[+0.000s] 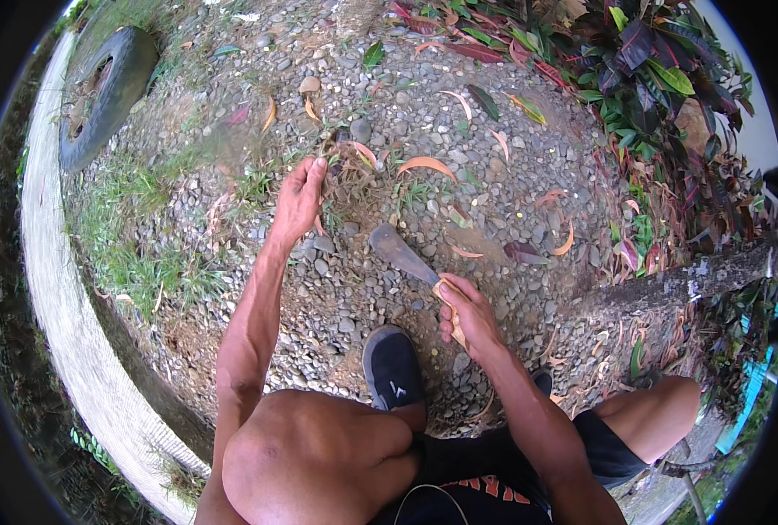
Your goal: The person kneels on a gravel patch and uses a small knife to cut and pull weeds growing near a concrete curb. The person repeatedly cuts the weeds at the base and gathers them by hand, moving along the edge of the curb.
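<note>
My right hand (469, 315) is closed around the wooden handle (456, 328) of a short knife with a broad, dull metal blade (402, 252). The blade points up and left over the gravel. Ahead and to the left, my left hand (304, 190) pinches something thin and plant-like between thumb and fingers. Just beyond those fingertips lies a clump of dry grass and roots (356, 174) on the stony ground. Green grass tufts (254, 184) grow to the left of that hand. The blade and the left hand are apart.
An old tyre (110, 98) lies at the upper left, beside a curved concrete edge (54, 262). Red and green leafy shrubs (664, 79) stand at the right, with a weathered log (684, 282) below them. Fallen leaves (428, 164) dot the gravel. My shoe (394, 367) is near the knife.
</note>
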Tool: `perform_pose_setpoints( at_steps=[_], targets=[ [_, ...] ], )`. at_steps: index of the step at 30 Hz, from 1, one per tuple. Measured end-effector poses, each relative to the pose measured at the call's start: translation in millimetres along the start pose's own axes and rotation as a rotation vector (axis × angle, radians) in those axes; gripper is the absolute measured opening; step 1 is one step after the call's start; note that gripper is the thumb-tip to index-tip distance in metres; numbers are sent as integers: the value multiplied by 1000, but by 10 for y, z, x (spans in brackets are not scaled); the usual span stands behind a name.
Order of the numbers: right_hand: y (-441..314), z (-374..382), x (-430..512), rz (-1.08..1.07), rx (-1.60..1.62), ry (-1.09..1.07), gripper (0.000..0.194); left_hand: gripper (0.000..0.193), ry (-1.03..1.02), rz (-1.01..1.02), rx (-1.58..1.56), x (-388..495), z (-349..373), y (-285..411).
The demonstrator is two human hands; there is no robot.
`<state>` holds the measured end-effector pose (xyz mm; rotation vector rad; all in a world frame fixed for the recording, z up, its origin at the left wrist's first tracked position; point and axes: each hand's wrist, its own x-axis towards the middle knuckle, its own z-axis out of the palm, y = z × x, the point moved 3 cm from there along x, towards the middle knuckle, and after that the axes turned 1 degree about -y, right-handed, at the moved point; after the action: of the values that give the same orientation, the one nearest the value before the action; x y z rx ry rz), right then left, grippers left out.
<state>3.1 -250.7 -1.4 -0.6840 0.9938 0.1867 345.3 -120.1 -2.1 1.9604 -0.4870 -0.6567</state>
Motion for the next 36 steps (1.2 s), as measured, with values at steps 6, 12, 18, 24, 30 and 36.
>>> perform_pose_setpoints(
  at_steps=[6, 12, 18, 24, 30, 36],
  targets=[
    [-5, -122, -65, -44, -27, 33, 42, 34, -446, 43, 637, 364, 901, 479],
    [48, -53, -55, -70, -70, 24, 42, 36, -345, 545, 1052, 177, 1794, -266],
    [95, -77, -87, -107, -94, 30, 41, 41, -362, 400, 1203, 369, 1954, -440],
    [87, -185, -109, -127, -113, 55, 41, 45, -400, 102, 896, 493, 1911, -276],
    [69, -74, -121, -123, -100, 32, 41, 71, -531, 157, 1063, 500, 1687, -241],
    [44, -1, -118, -130, -115, 17, 41, 44, -426, 93, 1163, 552, 1643, -205]
  ],
)
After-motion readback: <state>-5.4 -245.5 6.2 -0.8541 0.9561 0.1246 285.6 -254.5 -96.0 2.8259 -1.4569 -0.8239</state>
